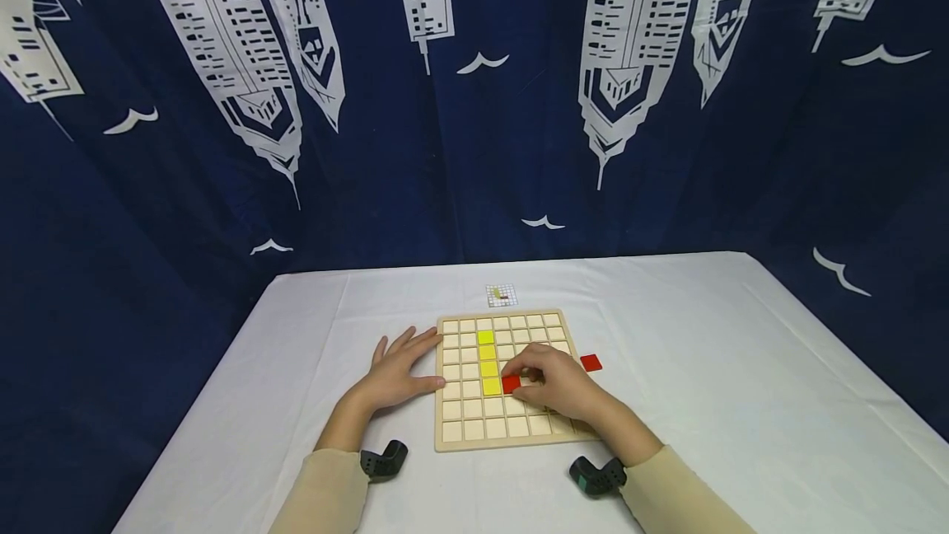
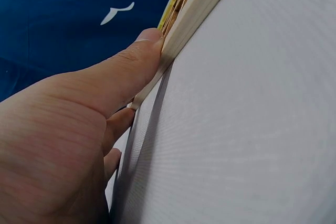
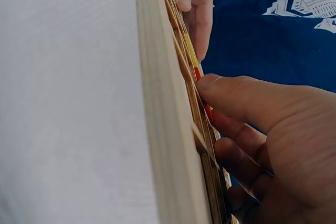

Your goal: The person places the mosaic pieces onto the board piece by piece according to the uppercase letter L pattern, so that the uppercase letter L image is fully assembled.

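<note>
A square wooden grid board (image 1: 463,430) lies on the table. Several yellow tiles (image 1: 488,368) form a column in its cells. Beside the column's lowest tile is a red tile (image 1: 511,385). My right hand (image 1: 558,383) pinches this tile, thumb at its near side and index finger at its far side. In the right wrist view the thumb covers part of the red tile (image 3: 198,73). My left hand (image 1: 395,375) rests at the board's left edge with fingers spread, the thumb (image 2: 142,56) touching the frame.
Another red tile (image 1: 591,363) lies on the white tablecloth (image 1: 741,386) just right of the board. Behind the board is a small printed grid card (image 1: 501,296) with yellow and red marks. A dark blue curtain (image 1: 445,155) hangs behind the table.
</note>
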A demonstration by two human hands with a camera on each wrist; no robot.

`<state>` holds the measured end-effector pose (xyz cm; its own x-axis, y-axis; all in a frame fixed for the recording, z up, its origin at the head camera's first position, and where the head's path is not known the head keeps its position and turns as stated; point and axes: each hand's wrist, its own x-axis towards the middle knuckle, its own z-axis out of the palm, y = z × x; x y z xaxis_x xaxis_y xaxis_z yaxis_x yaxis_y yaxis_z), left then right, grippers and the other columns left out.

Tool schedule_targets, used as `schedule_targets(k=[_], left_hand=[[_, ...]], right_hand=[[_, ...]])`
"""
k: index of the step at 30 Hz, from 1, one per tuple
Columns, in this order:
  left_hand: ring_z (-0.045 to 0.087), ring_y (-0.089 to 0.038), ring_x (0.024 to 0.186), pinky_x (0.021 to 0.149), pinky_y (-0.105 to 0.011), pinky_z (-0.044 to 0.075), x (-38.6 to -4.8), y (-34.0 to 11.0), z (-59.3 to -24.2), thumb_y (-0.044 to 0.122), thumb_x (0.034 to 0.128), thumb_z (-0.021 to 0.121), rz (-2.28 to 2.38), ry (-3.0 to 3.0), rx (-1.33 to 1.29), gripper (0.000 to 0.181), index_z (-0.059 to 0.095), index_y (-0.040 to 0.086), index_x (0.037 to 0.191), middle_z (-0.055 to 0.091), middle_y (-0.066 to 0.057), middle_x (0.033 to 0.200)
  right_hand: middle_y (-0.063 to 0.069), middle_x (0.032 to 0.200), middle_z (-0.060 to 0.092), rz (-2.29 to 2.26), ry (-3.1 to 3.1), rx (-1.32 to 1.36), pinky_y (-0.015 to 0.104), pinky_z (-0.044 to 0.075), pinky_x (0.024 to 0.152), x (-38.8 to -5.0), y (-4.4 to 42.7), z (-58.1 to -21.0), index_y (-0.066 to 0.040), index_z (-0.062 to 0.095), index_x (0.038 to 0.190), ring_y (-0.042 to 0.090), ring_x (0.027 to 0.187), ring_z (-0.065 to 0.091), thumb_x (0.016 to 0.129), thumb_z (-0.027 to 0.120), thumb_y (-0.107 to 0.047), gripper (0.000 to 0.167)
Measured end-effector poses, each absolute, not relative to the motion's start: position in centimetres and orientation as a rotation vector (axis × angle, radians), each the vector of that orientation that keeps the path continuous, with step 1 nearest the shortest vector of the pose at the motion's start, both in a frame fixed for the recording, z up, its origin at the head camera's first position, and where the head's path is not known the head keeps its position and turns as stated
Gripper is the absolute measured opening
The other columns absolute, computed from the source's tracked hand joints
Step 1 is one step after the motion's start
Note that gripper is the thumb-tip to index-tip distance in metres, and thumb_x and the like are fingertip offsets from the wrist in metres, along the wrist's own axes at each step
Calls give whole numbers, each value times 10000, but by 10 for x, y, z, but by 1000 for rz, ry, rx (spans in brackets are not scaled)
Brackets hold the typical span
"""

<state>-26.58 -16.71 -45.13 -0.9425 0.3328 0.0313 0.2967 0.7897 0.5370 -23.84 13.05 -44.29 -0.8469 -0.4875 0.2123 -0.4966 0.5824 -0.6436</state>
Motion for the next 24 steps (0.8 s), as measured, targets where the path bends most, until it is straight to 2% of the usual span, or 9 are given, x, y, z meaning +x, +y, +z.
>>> schedule_targets(k=[10,24], left_hand=[[148,-340,1564,1224,-654,-70,-267,-168,-453,449,823,774,847,2913,505,777,470,219,1501,358,4,1628],[149,-343,1564,1221,-663,-64,-266,-168,-452,438,832,771,843,2915,527,775,464,208,1505,357,-1,1628]], right_hand=[[-51,946,648,1172,-2777,861,184,470,701,-238,131,-441,-205,743,1027,114,802,545,825,798,-104,232],[-11,965,687,1255,-2747,813,184,496,707,-242,142,-431,-122,734,1071,84,805,557,865,753,-64,215]])
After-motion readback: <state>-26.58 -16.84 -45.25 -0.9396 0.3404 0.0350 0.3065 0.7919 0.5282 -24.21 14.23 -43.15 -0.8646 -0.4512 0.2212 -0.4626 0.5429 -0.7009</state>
